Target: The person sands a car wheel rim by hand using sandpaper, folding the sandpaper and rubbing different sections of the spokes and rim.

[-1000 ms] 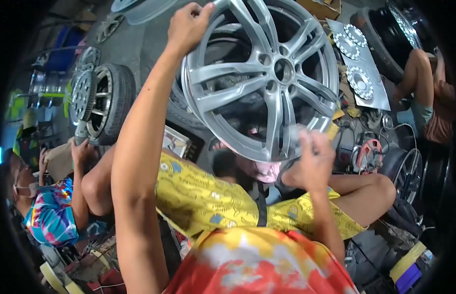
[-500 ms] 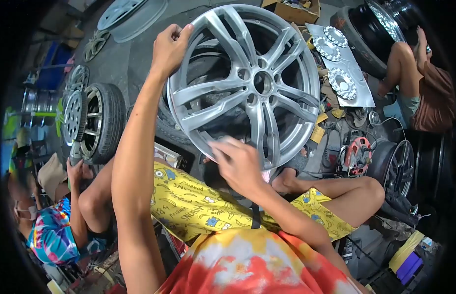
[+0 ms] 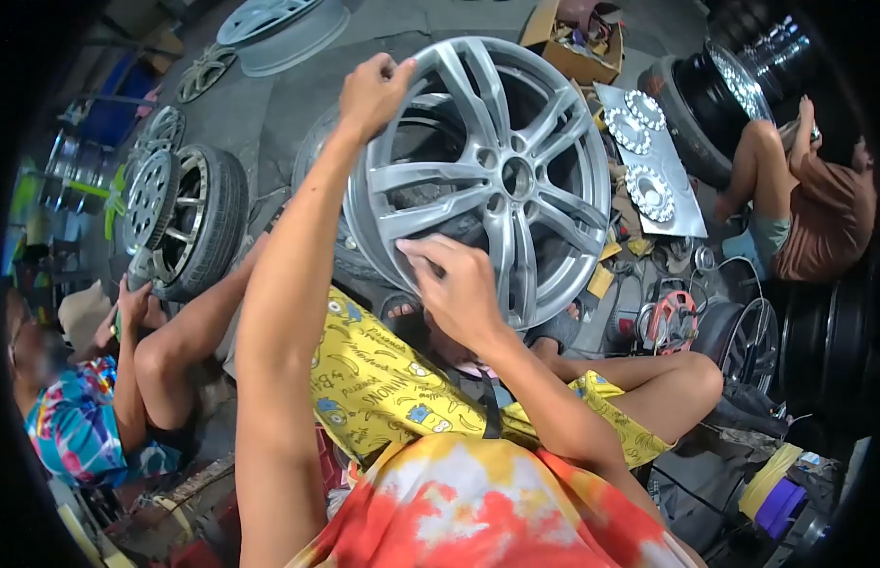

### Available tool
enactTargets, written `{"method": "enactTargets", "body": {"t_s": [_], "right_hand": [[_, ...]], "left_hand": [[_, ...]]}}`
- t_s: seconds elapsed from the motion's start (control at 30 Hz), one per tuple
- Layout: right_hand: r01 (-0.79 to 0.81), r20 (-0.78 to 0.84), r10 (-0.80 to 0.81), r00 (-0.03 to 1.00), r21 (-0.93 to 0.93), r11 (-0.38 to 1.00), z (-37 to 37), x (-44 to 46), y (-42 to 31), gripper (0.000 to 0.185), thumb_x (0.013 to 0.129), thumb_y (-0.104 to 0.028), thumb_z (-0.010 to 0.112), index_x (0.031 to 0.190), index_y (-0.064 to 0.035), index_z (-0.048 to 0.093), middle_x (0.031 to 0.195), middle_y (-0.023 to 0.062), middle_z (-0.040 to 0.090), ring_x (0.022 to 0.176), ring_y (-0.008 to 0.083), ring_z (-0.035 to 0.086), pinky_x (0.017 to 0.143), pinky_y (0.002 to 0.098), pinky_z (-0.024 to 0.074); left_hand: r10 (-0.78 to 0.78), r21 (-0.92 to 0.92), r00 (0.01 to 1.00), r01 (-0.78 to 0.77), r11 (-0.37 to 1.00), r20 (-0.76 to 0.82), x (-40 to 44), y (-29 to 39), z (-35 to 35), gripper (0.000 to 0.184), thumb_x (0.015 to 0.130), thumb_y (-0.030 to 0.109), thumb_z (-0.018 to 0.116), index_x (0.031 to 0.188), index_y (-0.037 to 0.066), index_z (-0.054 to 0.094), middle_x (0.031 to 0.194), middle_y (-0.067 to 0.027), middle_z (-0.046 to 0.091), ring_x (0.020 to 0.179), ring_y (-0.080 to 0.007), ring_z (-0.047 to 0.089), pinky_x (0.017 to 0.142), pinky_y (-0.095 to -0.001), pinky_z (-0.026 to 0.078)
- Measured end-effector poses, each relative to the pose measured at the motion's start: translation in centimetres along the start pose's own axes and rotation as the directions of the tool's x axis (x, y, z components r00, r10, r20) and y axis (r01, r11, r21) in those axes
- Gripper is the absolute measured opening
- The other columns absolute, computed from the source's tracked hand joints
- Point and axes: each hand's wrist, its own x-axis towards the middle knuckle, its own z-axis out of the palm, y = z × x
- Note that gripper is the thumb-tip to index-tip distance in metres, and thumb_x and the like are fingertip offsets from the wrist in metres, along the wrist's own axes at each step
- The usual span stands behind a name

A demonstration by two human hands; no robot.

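Note:
A silver alloy wheel rim (image 3: 498, 180) with split spokes stands tilted in front of me, above my bent legs. My left hand (image 3: 374, 95) is closed round its upper left edge. At the lower left of the rim is my right hand (image 3: 456, 289), with thumb and fingers pinched together close to the rim's outer lip. Whatever lies between those fingers, if anything, is hidden. Behind the rim, a dark tire (image 3: 317, 151) shows in part.
At left, a person in a colourful shirt (image 3: 76, 421) sits by a wheel with a tire (image 3: 213, 222). Another person in brown (image 3: 828, 222) sits at right. Nearby are a metal sheet (image 3: 681, 204) with jagged rings, a cardboard box (image 3: 572, 62) and a red power tool (image 3: 672, 320).
The rim and my left hand now appear lower and further right as the view shifts. My right hand, blurred before, is sharper and sits slightly higher along the rim's lower left edge.

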Motion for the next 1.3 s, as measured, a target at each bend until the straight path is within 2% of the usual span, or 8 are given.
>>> {"method": "enactTargets", "body": {"t_s": [0.23, 0.3, 0.37, 0.43, 0.6, 0.77, 0.9, 1.3], "right_hand": [[0.005, 0.089, 0.034, 0.995, -0.411, 0.912, -3.3, -6.8, 2.6, 0.018, 0.091, 0.001, 0.062, 0.103, -0.0001, 0.076, 0.096, 0.0191, 0.074, 0.087, 0.0403, 0.071, 0.076, 0.0424, 0.0571], [-0.005, 0.071, 0.031, 0.997, -0.334, 0.942, -1.7, -3.9, 1.4, 0.019, 0.09, 0.001, 0.063, 0.104, -0.0008, 0.076, 0.098, 0.02, 0.075, 0.091, 0.0398, 0.072, 0.078, 0.0407, 0.0576], [-0.241, 0.056, 0.248, 0.967, -0.106, 0.965, -0.8, -1.2, -0.7, 0.021, 0.094, -0.002, 0.066, 0.112, 0.0006, 0.076, 0.101, 0.0165, 0.078, 0.085, 0.0141, 0.073, 0.079, 0.029, 0.0552], [-0.254, 0.048, 0.249, 0.967, 0.197, 0.947, -0.8, 0.2, -0.9, 0.021, 0.096, -0.001, 0.066, 0.113, 0.0007, 0.076, 0.101, 0.0138, 0.079, 0.088, 0.0073, 0.068, 0.08, 0.0253, 0.0537], [0.104, -0.029, -0.121, 0.992, -0.329, 0.938, -1.0, -3.3, 0.3, 0.021, 0.092, 0.006, 0.066, 0.11, 0.0031, 0.076, 0.105, 0.0189, 0.077, 0.097, 0.0286, 0.076, 0.086, 0.0334, 0.0579], [0.306, -0.04, -0.348, 0.937, -0.391, 0.868, 2.5, -2.2, 0.3, 0.027, 0.085, 0.011, 0.068, 0.11, 0.0025, 0.074, 0.108, 0.0205, 0.075, 0.098, 0.0338, 0.075, 0.089, 0.0393, 0.0587], [0.303, -0.013, -0.354, 0.935, -0.49, 0.817, 2.4, -3.0, 0.3, 0.028, 0.084, 0.012, 0.067, 0.108, 0.0005, 0.075, 0.108, 0.0196, 0.076, 0.095, 0.0334, 0.075, 0.086, 0.0396, 0.06], [0.253, -0.012, -0.306, 0.952, -0.532, 0.808, 1.8, -5.0, 0.8, 0.027, 0.084, 0.009, 0.066, 0.107, -0.0004, 0.074, 0.105, 0.0173, 0.075, 0.094, 0.0326, 0.074, 0.082, 0.039, 0.0595]], "left_hand": [[-0.08, -0.025, 0.996, 0.081, 0.996, 0.03, -0.2, -0.1, 0.5, 0.05, 0.095, 0.051, 0.065, 0.089, 0.002, 0.068, 0.087, -0.0214, 0.072, 0.087, -0.0415, 0.069, 0.079, -0.0494, 0.052], [-0.096, 0.0, 0.995, 0.096, 0.995, 0.021, -0.1, 0.2, 0.4, 0.045, 0.095, 0.05, 0.066, 0.092, 0.005, 0.069, 0.095, -0.0216, 0.075, 0.097, -0.0439, 0.07, 0.085, -0.0524, 0.053], [-0.127, -0.023, 0.991, 0.128, 0.992, 0.033, -0.2, 0.3, 0.4, 0.045, 0.095, 0.051, 0.065, 0.094, 0.006, 0.07, 0.099, -0.0216, 0.075, 0.1, -0.043, 0.07, 0.086, -0.0518, 0.053], [-0.14, -0.042, 0.989, 0.142, 0.989, 0.038, -0.1, 0.5, 0.2, 0.045, 0.095, 0.05, 0.065, 0.097, 0.006, 0.07, 0.102, -0.0209, 0.075, 0.102, -0.0421, 0.07, 0.087, -0.0514, 0.053], [-0.164, -0.098, 0.982, 0.173, 0.98, 0.098, -0.4, 0.7, -0.2, 0.044, 0.096, 0.048, 0.065, 0.101, 0.005, 0.07, 0.101, -0.0214, 0.074, 0.102, -0.0427, 0.07, 0.089, -0.0519, 0.052], [-0.155, -0.117, 0.981, 0.168, 0.979, 0.114, -0.5, 1.0, 0.0, 0.043, 0.096, 0.046, 0.065, 0.103, 0.005, 0.07, 0.102, -0.0231, 0.074, 0.102, -0.0435, 0.07, 0.088, -0.0529, 0.052], [-0.146, -0.168, 0.988, 0.152, 0.974, 0.047, -0.2, 0.4, 1.1, 0.045, 0.095, 0.049, 0.065, 0.089, 0.004, 0.066, 0.092, -0.0218, 0.074, 0.096, -0.0439, 0.07, 0.084, -0.0523, 0.052], [-0.159, -0.108, 0.981, 0.171, 0.979, 0.111, -0.3, 0.9, 0.0, 0.042, 0.097, 0.045, 0.062, 0.105, 0.005, 0.07, 0.106, -0.0226, 0.074, 0.105, -0.0443, 0.069, 0.09, -0.0534, 0.052]]}}
